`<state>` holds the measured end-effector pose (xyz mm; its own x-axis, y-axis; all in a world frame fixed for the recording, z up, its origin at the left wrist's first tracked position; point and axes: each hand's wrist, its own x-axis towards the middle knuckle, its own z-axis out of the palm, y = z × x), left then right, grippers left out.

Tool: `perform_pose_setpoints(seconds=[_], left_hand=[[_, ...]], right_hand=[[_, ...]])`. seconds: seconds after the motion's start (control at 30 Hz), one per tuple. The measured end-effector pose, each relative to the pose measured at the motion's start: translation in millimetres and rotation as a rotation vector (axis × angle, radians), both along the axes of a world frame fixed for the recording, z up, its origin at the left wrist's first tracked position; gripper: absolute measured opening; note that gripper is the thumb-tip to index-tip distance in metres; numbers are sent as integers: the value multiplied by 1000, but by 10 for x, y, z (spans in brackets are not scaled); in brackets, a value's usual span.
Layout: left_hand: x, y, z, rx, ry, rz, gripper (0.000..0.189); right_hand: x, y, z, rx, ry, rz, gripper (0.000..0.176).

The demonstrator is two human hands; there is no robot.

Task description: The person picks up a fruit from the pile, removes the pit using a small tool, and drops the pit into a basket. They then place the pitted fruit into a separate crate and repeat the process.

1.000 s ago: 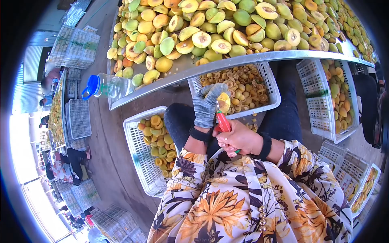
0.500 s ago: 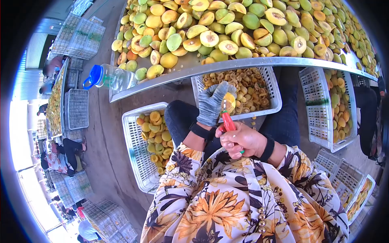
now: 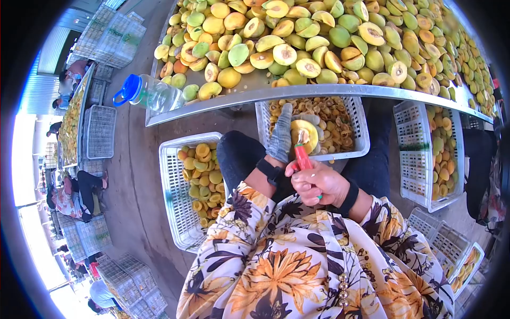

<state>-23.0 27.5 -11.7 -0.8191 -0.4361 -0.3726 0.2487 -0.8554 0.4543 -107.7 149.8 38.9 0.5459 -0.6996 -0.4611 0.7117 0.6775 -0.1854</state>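
My left hand [image 3: 281, 137], in a grey knit glove, is closed round a yellow peach half [image 3: 310, 131] with its cut face turned up toward me. My bare right hand [image 3: 320, 183] grips a pitting knife with a red handle [image 3: 302, 157]. Its metal tip is at the middle of the cut face, where the pit sits. Both hands are above my lap, just in front of a white crate [image 3: 363, 127] filled with brownish pits and scraps.
Across the front, a metal-edged table [image 3: 234, 97] bears a heap of peach halves. A water bottle with a blue cap [image 3: 154, 94] lies at its left corner. White crates of peaches stand at my left [image 3: 178, 212] and right [image 3: 411, 133]. Stacked crates [image 3: 133, 282] and other people are farther left.
My left hand has turned, so the peach half's cut face now shows fully. The knife tip remains at the peach, and the whole view has shifted slightly.
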Motion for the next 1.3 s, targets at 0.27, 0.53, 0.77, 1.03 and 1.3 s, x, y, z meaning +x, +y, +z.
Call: perform_pose_setpoints(seconds=[0.27,0.53,0.77,1.03,1.3], left_hand=[[464,-45,-149,188,-220,422,55],[2408,-19,16,-1181,-1749,-167,49],[1431,-1177,678,-1680,-1638,266,61],[848,-1806,604,-1405,-1775,-206,70],[679,-578,454,-279,-129,532,61]], right_hand=[[-363,-202,-114,-350,1023,-2,16],[-578,-106,-573,-610,1898,42,22],[-254,-149,-348,-744,1872,-8,29],[-197,139,-200,-494,1696,-71,44],[63,-325,101,-848,1676,-161,33]])
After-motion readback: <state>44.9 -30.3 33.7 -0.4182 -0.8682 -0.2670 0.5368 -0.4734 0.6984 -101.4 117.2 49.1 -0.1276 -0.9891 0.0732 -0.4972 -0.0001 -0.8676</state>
